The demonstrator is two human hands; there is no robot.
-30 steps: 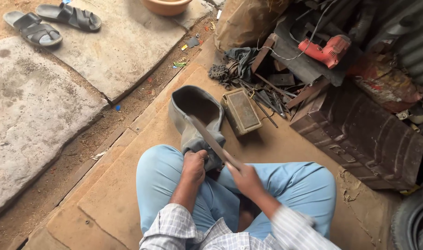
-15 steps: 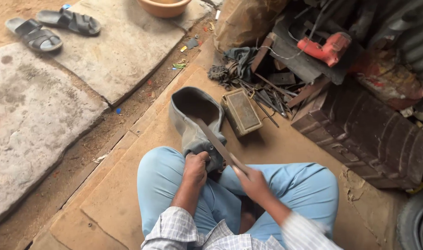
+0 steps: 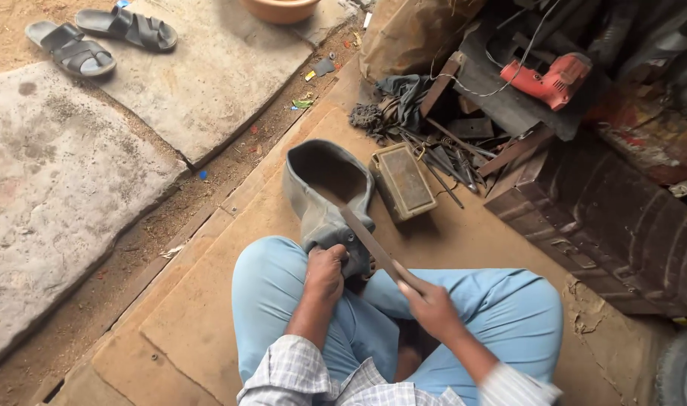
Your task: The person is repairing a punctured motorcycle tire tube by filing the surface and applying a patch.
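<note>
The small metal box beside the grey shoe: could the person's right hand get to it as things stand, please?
Probably yes, but not freely: the right hand grips a long flat blade. The metal box lies uncovered on the cardboard just ahead, beside the grey shoe, with nothing between.

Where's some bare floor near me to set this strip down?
Bare cardboard lies left of your left knee, up to the stone slab. Another free patch sits between the small metal box and your right knee. Beyond the box it is crowded: scrap tools and the red drill.
</note>
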